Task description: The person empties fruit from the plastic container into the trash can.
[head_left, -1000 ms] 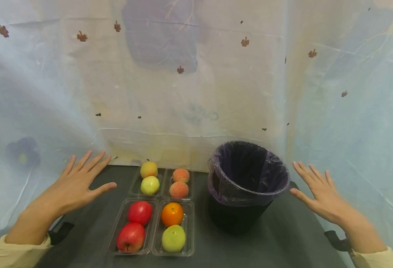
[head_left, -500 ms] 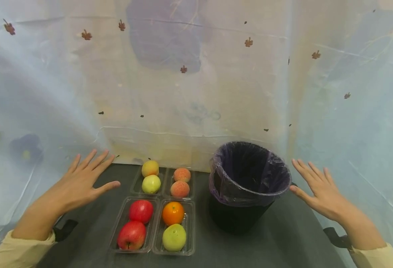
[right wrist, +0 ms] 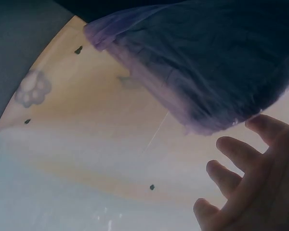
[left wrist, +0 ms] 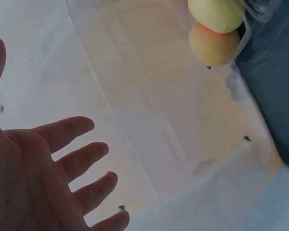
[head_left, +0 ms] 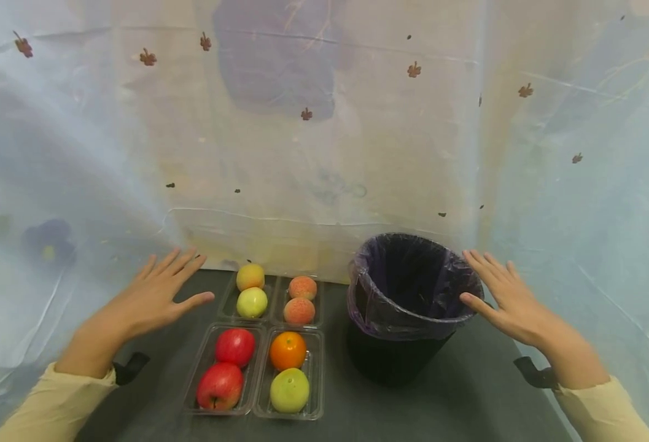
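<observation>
My left hand [head_left: 147,299], fingers spread and holding nothing, hovers left of the fruit trays. Beside the bin's right rim hovers my right hand [head_left: 514,304], its fingers also spread and nothing in them. The black bin [head_left: 396,356] wears a purple plastic liner [head_left: 407,322] folded over its rim. Two red apples [head_left: 220,385] lie in the near left clear tray [head_left: 191,399]. An orange [head_left: 288,350] and a green fruit [head_left: 290,390] share the near right tray. Two yellowish fruits [head_left: 252,302] fill the far left tray; two peaches [head_left: 299,311] lie in the far right one.
A dark table [head_left: 457,399] carries the trays and the bin. Behind and on both sides hangs a pale patterned plastic sheet [head_left: 280,159]. Dark bands [head_left: 131,368] show at both wrists.
Both hands have moved inward, the left to the right and the right to the left toward the bin. The view has shifted slightly. Fruit and bin stay in place.
</observation>
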### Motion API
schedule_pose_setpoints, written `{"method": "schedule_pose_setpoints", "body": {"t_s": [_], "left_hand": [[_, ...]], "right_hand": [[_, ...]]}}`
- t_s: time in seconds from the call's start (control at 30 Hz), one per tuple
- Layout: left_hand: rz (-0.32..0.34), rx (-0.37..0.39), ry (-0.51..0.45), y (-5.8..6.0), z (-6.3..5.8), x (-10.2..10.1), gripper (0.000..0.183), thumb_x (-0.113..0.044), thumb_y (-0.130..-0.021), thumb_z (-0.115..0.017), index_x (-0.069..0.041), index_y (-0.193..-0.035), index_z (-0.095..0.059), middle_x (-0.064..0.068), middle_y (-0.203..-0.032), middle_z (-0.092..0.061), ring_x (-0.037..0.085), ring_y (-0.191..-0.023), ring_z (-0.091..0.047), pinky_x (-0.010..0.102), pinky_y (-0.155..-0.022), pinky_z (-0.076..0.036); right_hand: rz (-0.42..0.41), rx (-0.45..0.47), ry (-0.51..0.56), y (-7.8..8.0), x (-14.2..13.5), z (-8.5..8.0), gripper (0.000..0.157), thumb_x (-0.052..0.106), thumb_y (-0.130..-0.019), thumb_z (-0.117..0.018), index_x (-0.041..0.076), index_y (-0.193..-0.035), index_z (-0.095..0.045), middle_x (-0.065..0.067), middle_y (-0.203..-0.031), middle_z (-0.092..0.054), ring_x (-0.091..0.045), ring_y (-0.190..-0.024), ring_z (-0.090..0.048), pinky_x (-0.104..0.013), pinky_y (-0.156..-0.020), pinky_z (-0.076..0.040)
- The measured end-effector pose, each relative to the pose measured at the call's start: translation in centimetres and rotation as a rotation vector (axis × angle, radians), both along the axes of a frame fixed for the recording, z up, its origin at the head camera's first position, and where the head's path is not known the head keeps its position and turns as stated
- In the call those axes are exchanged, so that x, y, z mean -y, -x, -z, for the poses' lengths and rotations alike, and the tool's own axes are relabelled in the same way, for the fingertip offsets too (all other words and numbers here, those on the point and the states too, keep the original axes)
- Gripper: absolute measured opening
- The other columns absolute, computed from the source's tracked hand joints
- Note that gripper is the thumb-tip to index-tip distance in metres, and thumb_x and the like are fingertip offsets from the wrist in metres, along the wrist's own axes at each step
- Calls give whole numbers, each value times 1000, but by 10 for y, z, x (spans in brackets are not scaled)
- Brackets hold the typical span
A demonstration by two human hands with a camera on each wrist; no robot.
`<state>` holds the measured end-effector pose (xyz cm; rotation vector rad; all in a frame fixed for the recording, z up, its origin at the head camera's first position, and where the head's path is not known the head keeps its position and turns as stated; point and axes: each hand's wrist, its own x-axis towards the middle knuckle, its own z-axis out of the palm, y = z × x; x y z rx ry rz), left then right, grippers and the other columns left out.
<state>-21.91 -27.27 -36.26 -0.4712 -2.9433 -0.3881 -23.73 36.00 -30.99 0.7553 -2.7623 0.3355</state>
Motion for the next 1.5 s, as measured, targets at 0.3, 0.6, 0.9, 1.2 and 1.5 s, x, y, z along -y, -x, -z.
{"method": "schedule_pose_setpoints", "body": {"t_s": [0.3,0.6,0.9,1.2,1.5], "left_hand": [[15,6,-34,20,20,1,88,-66,-96,-49,-10,-160,-25,23,-162,-23,49,-147,-17,66,-116,-8],[-3,105,-142,37,49,11,83,-64,-99,-45,-10,-160,-26,23,-161,-26,52,-142,-27,74,-105,-23],[-19,156,-200,57,76,13,82,-63,-100,-42,-7,-158,-29,26,-157,-30,53,-141,-27,74,-104,-25],[-35,190,-233,73,93,7,84,-63,-100,-42,1,-154,-34,32,-152,-36,53,-137,-35,71,-104,-30],[5,234,-279,89,116,5,77,-51,-104,-47,12,-148,-37,28,-129,-58,46,-119,-55,63,-96,-44]], "right_hand": [[-5,51,28,11,11,0,78,38,-101,-58,20,-163,-13,-14,-166,-13,-38,-153,-6,-49,-120,12],[2,86,23,17,10,1,83,40,-100,-57,19,-163,-7,-18,-166,-13,-40,-152,-8,-50,-121,9],[41,209,44,15,9,-1,87,45,-101,-55,13,-162,-1,-15,-167,-2,-42,-152,2,-61,-118,3],[55,247,64,16,11,3,86,46,-102,-53,17,-162,2,-15,-167,1,-43,-152,5,-72,-112,-6],[43,249,80,15,13,5,84,43,-103,-51,17,-162,2,-15,-167,1,-43,-151,3,-71,-113,-7]]}}
